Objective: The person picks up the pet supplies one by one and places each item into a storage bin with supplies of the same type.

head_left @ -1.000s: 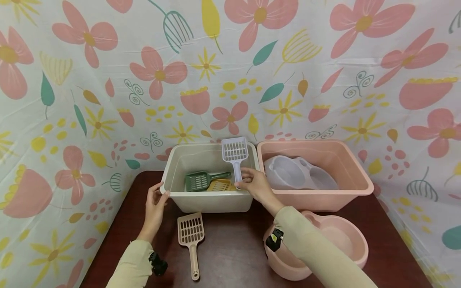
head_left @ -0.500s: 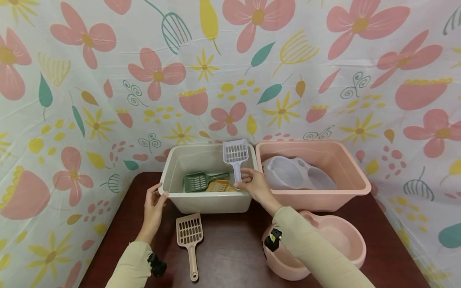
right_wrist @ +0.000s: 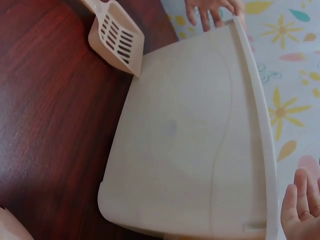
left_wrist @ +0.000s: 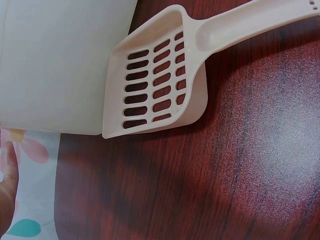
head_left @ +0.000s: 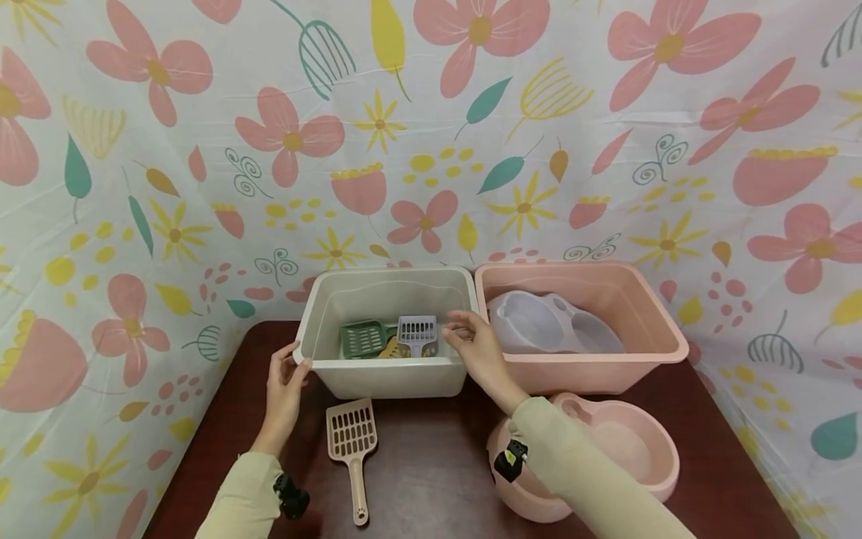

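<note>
My left hand [head_left: 284, 385] holds the front left corner of the light grey litter box [head_left: 397, 382], fingers at the rim. Over the box's front right corner hovers my right hand [head_left: 480, 353], its fingers loosely bent with nothing between them. Inside the box, a lavender litter scoop [head_left: 417, 348] leans with its slotted head up, its lower part hidden by the front wall. Beside it lie a dark green litter scoop [head_left: 364, 338] and a partly covered yellow litter scoop [head_left: 391, 349]. A beige litter scoop [head_left: 358, 479] lies on the table before the box.
A pink litter box [head_left: 579, 373] stands right beside the grey one, with a lavender double bowl [head_left: 532, 322] in it. The pink double bowl [head_left: 636, 449] sits in front, partly under my right forearm. Behind hangs a flowered cloth [head_left: 431, 150].
My right hand has let go of the lavender scoop, which has dropped from above the rim into the grey box beside the green and yellow scoops. The left hand stays at the rim.
</note>
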{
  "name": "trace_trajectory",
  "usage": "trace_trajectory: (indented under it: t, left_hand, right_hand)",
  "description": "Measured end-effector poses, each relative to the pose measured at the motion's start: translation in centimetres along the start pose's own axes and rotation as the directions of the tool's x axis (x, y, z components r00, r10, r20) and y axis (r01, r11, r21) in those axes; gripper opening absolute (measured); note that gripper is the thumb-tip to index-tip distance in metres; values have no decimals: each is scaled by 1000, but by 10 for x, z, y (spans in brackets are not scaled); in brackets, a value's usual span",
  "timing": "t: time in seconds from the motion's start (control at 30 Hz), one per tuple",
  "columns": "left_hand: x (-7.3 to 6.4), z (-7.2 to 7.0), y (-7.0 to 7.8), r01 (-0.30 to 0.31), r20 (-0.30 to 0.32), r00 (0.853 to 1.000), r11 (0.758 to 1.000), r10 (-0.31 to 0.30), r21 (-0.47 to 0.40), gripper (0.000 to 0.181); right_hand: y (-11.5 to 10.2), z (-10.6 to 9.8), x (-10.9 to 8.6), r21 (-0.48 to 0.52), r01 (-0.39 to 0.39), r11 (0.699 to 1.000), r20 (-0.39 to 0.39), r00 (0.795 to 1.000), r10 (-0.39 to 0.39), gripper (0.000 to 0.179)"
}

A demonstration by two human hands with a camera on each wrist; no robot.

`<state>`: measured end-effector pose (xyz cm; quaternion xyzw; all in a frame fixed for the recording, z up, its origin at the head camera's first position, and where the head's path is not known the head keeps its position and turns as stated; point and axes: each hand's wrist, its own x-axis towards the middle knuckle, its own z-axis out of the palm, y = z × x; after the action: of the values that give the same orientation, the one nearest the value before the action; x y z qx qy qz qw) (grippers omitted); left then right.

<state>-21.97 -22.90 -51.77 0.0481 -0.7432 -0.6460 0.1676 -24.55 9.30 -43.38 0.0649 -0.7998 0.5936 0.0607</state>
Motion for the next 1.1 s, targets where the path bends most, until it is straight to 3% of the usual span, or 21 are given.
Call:
trace_trajectory:
  t: [0.57,0.8,0.9,1.1]
  left_hand:
    - [0,-2,4,-3,-9,1000,1000,3,-2,41]
    - [-9,0,24,18,20,1000,1000,-18,-7,43]
    - [-12,2,32,27,17,1000,1000,-27,-5,43]
    - [-12,4,32,19,16,1000,999,-19,-25,43]
  right_hand:
    - [-18,18,-34,123,9,992,89,996,-20,25]
    - [-46,19,-54,135,11,991,107,994,-25,22]
    - [-48,22,-60,135,17,991,105,994,-31,22]
    - [-43,29,-67,178,5,984,109,994,-25,20]
